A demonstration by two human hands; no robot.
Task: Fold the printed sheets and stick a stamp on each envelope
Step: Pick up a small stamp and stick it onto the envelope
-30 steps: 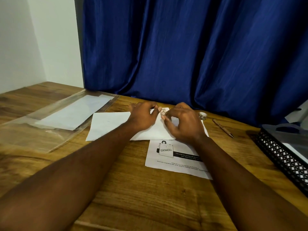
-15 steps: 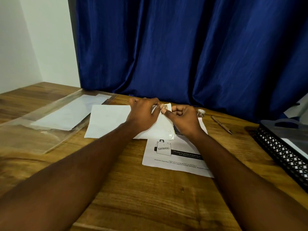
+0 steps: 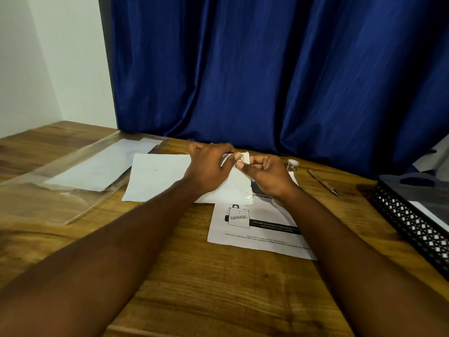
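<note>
A white envelope (image 3: 158,176) lies on the wooden table past mid-depth. My left hand (image 3: 209,166) grips its right end, which is raised off the table. My right hand (image 3: 264,173) is closed beside it, its thumb and fingertips pinching a small stamp (image 3: 239,158) at the envelope's lifted top corner. A printed sheet (image 3: 257,229) with a "confidential" drawing lies flat under and in front of the hands. The envelope's right part is hidden behind my hands.
A clear plastic sleeve (image 3: 60,188) with white paper inside lies at left. A small roll of tape (image 3: 292,164) and a pen (image 3: 322,181) sit to the right of my hands. A black mesh tray (image 3: 413,224) stands at the right edge. A blue curtain hangs behind.
The envelope's right end has been lifted off the table. My right hand has curled into a tighter pinch at the envelope's top corner. The camera has shifted slightly.
</note>
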